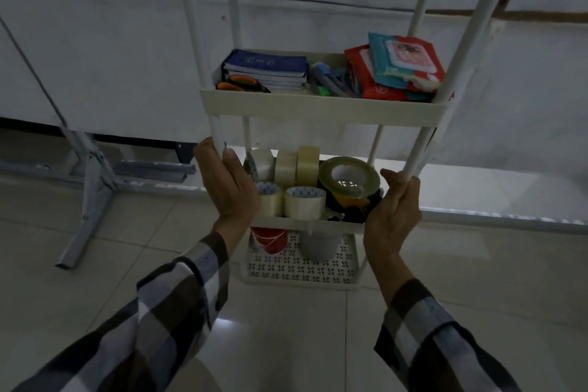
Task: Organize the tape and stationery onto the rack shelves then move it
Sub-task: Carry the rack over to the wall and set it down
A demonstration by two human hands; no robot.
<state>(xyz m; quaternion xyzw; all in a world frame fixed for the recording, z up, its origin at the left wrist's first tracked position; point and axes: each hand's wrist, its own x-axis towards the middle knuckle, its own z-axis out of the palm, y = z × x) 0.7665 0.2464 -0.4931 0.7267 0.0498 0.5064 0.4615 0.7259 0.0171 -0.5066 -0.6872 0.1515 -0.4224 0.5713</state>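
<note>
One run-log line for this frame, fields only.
phase: move rack | left hand: grip on front-left post | right hand: grip on front-right post | tape rolls: middle shelf | notebooks: upper shelf

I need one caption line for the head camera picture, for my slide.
Both hands, left hand and right hand, grip the front posts of the loaded rack, tape rolls on its middle shelf.

A white three-tier rack [321, 105] stands on pale floor tiles [47, 251]. Its upper shelf carries a stack of blue notebooks [265, 69], orange-handled scissors [241, 83], pens [327, 81] and red and teal wipe packets [397, 65]. The middle shelf holds rolls of clear tape [304, 202] and a larger dark roll [350, 180]. On the perforated bottom shelf sit a red cup [270, 239] and a grey cup [319, 245].
</note>
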